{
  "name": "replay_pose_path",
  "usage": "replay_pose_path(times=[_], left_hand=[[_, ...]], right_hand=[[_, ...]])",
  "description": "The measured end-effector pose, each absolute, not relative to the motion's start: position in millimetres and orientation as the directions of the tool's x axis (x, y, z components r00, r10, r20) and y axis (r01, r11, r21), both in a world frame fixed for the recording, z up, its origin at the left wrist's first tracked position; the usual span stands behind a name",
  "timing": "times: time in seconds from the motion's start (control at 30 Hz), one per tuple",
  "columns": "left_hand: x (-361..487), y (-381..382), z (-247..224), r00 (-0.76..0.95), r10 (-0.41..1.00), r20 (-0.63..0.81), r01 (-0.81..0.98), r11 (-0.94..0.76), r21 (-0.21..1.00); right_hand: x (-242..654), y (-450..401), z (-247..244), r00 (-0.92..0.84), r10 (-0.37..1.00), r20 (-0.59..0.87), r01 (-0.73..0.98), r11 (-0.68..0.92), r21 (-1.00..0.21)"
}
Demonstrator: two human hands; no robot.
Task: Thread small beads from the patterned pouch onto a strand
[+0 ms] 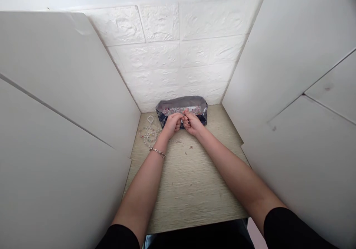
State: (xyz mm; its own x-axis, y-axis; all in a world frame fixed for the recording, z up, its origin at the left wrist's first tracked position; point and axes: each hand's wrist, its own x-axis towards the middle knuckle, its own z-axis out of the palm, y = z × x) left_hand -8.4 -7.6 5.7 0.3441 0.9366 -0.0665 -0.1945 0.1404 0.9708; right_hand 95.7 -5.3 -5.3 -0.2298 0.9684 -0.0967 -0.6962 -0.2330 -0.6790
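My left hand point(173, 124) and my right hand point(191, 122) meet at the front edge of a dark, patterned open pouch point(204, 119). The fingers of both are closed in a pinch, tips nearly touching; what sits between them is too small to make out. Inside the pouch lie many small pink and clear beads point(174, 110). Left of my left hand, a strand of pale beads point(150, 134) lies coiled on the table, with a loop at its far end. A short beaded end point(175, 141) shows just below my left hand.
The narrow wooden tabletop point(194, 193) carries a few tiny dark bits point(191, 147). White panels point(55, 104) stand close on the left and right point(278, 75). A white brick-pattern wall point(164, 56) rises behind the pouch.
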Motion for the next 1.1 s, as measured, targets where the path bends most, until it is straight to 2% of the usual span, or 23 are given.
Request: replay_pose_path(times=[0.2,0.4,0.7,0.8,0.93,1.1], left_hand=[[-10,-7,4,0.332,0.941,-0.065,-0.289,0.167,0.943],[-15,-4,7,0.416,0.897,-0.15,-0.405,0.33,0.853],[-20,1,6,0.522,0.831,-0.194,-0.498,0.481,0.722],[-21,2,3,0.516,0.836,-0.186,-0.511,0.475,0.716],[-21,2,2,0.507,0.836,-0.21,-0.486,0.479,0.731],[-21,-2,6,0.496,0.841,-0.217,-0.483,0.475,0.736]], right_hand=[[94,-5,-7,-0.213,0.972,-0.095,-0.735,-0.223,-0.641],[91,-2,-6,-0.109,0.974,-0.198,-0.806,-0.203,-0.555],[97,-1,-3,-0.137,0.955,-0.265,-0.874,-0.242,-0.421],[100,-1,-4,-0.157,0.952,-0.262,-0.865,-0.26,-0.429],[101,1,-6,-0.192,0.958,-0.214,-0.814,-0.277,-0.511],[97,0,-6,-0.13,0.969,-0.212,-0.794,-0.229,-0.563]])
